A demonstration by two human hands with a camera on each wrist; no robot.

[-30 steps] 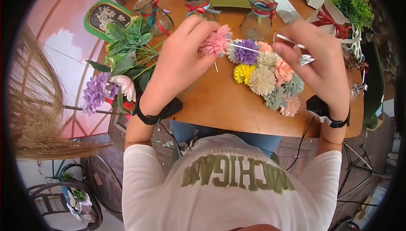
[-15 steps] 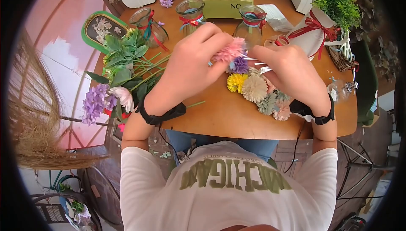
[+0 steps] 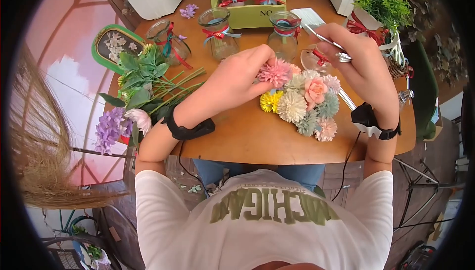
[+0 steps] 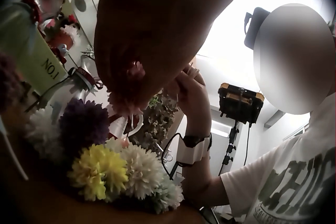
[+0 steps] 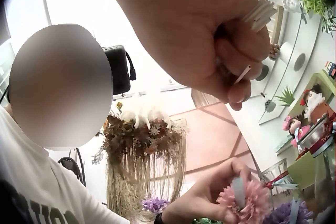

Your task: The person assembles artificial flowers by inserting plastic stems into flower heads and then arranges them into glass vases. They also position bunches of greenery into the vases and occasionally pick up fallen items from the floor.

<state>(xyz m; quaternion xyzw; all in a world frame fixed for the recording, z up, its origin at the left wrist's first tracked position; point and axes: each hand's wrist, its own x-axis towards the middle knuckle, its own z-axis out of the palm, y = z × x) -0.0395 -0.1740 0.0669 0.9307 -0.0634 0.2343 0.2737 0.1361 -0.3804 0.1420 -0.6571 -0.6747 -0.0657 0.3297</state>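
Note:
My left hand (image 3: 235,77) holds a pink artificial flower head (image 3: 275,73) by its edge, over the left part of a cluster of flower heads. In the right wrist view a pale blue-grey tab shows on the side of this pink flower (image 5: 249,203). Raised to the right, my right hand (image 3: 361,57) grips several thin white sticks (image 5: 260,14), one of them poking out between the fingers. Below the hands lie a yellow flower (image 3: 271,101), a cream one (image 3: 292,106), a peach rose (image 3: 315,91) and grey-green ones. A purple flower (image 4: 84,124) shows in the left wrist view.
Glass vases (image 3: 217,35) with ribbons stand along the back, before a green wooden box (image 3: 252,17) with dolls. Leafy stems (image 3: 143,79) lie at the left beside a green-framed picture (image 3: 96,45). At the right are a potted plant (image 3: 381,3) and a small clear bottle (image 3: 405,97).
My right hand came in beside the pink flower, then drew back up and right with its sticks. My left hand has shifted the pink flower lower, over the cluster.

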